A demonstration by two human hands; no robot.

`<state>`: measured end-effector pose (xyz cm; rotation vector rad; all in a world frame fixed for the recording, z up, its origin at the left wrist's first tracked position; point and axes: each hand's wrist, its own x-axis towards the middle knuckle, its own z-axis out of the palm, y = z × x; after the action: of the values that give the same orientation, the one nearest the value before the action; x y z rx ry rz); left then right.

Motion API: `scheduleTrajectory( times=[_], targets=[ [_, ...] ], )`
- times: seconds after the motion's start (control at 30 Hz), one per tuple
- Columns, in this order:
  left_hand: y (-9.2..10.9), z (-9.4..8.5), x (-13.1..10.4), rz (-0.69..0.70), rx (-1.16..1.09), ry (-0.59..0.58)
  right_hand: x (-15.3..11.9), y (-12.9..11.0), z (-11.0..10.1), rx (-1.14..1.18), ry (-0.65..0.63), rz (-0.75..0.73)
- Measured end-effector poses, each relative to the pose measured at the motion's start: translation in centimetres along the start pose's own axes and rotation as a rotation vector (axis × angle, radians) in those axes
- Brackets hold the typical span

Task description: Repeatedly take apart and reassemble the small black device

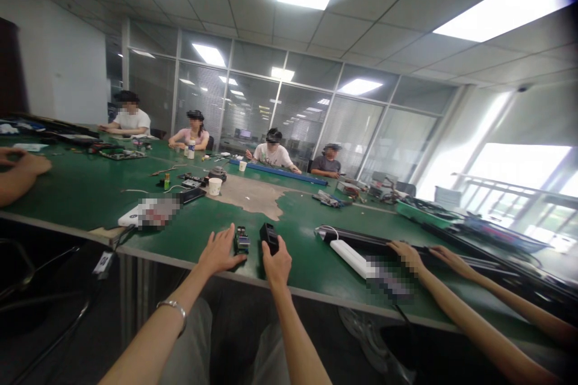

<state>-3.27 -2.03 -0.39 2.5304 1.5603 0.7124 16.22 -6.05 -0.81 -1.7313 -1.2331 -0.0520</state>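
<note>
Near the front edge of the green table, a small green circuit board (242, 243) with a little screen lies flat. My left hand (221, 251) rests on the tabletop just left of it, fingers stretched out, the thumb reaching below the board's near end. It looks beside the board rather than gripping it. To the board's right, my right hand (277, 261) grips a black rectangular plastic case (270, 236), thumb along its side. The far fingers of that hand are hidden behind the case. A narrow strip of green tabletop separates the board from the case.
On my right, a co-worker's hands (410, 257) lie by black rails, near a white power bank (350, 257). Another white device (130, 215) sits at left with cables. A paper cup (215, 186) and loose parts stand ahead. Several people sit across; another person's hand (34, 163) is far left.
</note>
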Motion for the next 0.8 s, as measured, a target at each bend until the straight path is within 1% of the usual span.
scheduleTrajectory(
  times=[0.17,0.3,0.43,0.5,0.67,0.8],
  targets=[
    [0.0,0.0,0.0,0.002,-0.007,0.002,-0.4,0.6,0.5,-0.053,-0.028,-0.025],
    [0.0,0.0,0.0,0.004,-0.012,-0.002,-0.6,0.8,0.6,-0.113,-0.054,-0.083],
    [0.0,-0.2,-0.1,0.012,-0.017,0.003,-1.0,0.8,0.7,-0.152,-0.023,-0.171],
    [0.1,-0.3,-0.2,0.013,-0.02,-0.001,-1.1,0.8,0.7,-0.16,-0.014,-0.191],
    [0.1,-0.4,-0.2,-0.003,-0.02,-0.008,-1.0,0.8,0.5,-0.136,-0.073,-0.141],
    [0.1,-0.3,-0.2,0.007,-0.015,0.003,-0.4,-0.6,0.0,0.011,-0.051,-0.054]
  ],
)
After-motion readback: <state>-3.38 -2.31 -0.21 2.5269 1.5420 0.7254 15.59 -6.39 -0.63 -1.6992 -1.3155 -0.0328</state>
